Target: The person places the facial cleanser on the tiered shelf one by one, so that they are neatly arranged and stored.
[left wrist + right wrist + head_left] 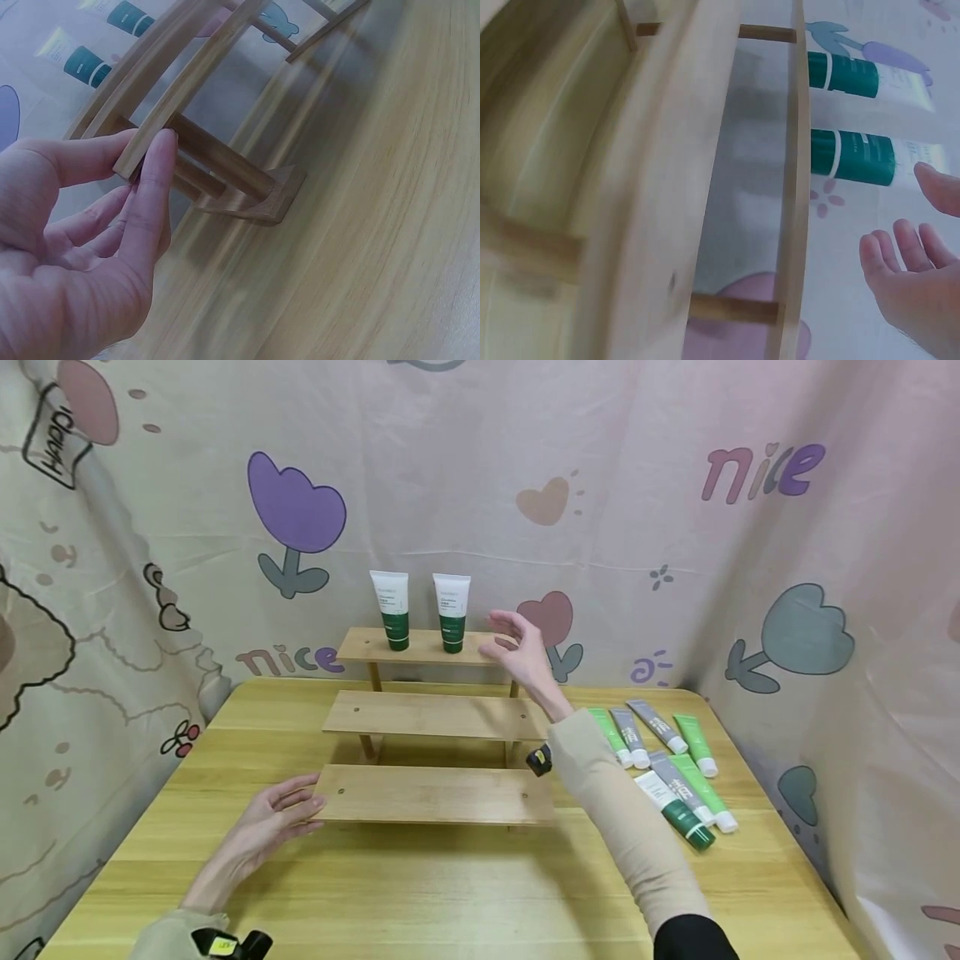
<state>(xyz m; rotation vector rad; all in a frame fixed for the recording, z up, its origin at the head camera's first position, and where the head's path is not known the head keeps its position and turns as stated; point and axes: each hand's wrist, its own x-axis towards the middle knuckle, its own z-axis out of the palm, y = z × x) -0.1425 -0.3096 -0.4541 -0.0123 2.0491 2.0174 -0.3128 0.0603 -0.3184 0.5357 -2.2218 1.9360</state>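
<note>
A three-step wooden rack (438, 795) stands on the table. At its lowest step, my left hand (281, 818) pinches the left end; in the left wrist view, thumb and finger (156, 169) grip the board's corner. Two white-and-green squeeze tubes stand upright on the top step, a left one (392, 610) and a right one (452, 614). Just right of the second tube, my right hand (522, 652) hovers over the top step's right end, its fingers loosely bent around nothing. The right wrist view shows this hand (911, 277) apart from the nearer tube (862, 157).
Right of the rack lie several tubes: green ones (696, 745), grey ones (657, 727) and a white-and-green one (678, 814). A printed curtain (465, 460) hangs behind the wooden table (420, 893) and along both sides.
</note>
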